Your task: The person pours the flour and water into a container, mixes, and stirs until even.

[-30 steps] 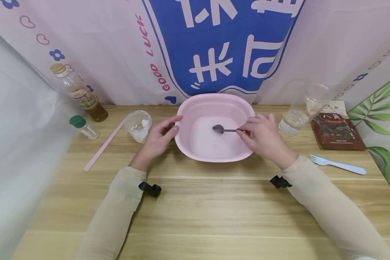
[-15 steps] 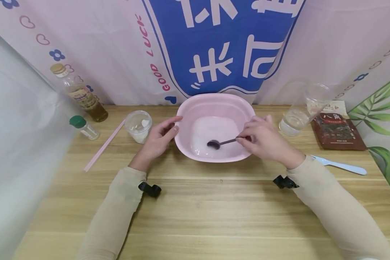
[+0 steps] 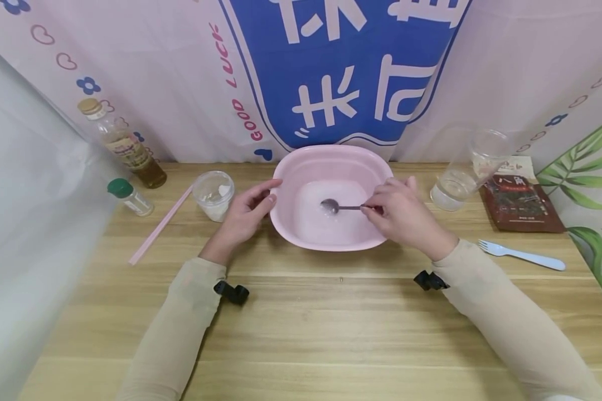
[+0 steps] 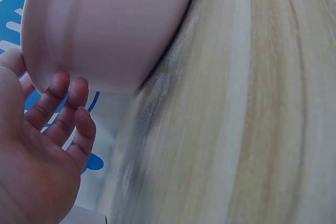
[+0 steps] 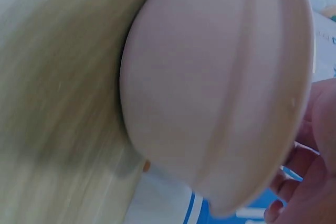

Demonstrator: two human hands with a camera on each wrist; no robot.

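Note:
In the head view a pink plastic basin [image 3: 331, 245] stands mid-table with a pale, cloudy liquid [image 3: 311, 225] in its bottom. My right hand [image 3: 401, 209], over the basin's right rim, pinches the handle of a dark spoon [image 3: 348, 208]. The spoon's bowl dips into the liquid, pointing left. My left hand [image 3: 246, 209] rests its index finger and thumb on the left rim. Seen from the left wrist, loosely bent fingers [image 4: 79, 129] lie against the basin's outer wall [image 4: 121, 30]. From the right wrist, the basin's side [image 5: 210, 77] hides the spoon.
Left of the basin stand a clear tub [image 3: 213, 195] with white contents, pink chopsticks [image 3: 160, 225], a green-capped shaker [image 3: 130, 196] and an oil bottle [image 3: 130, 153]. To the right are a clear cup [image 3: 454, 186] of liquid, a brown packet [image 3: 522, 203] and a pale blue fork [image 3: 524, 255].
The spoon's bowl has swept toward the near side of the basin and back to the middle, the right hand shifting slightly with it. My left hand and the basin stay put.

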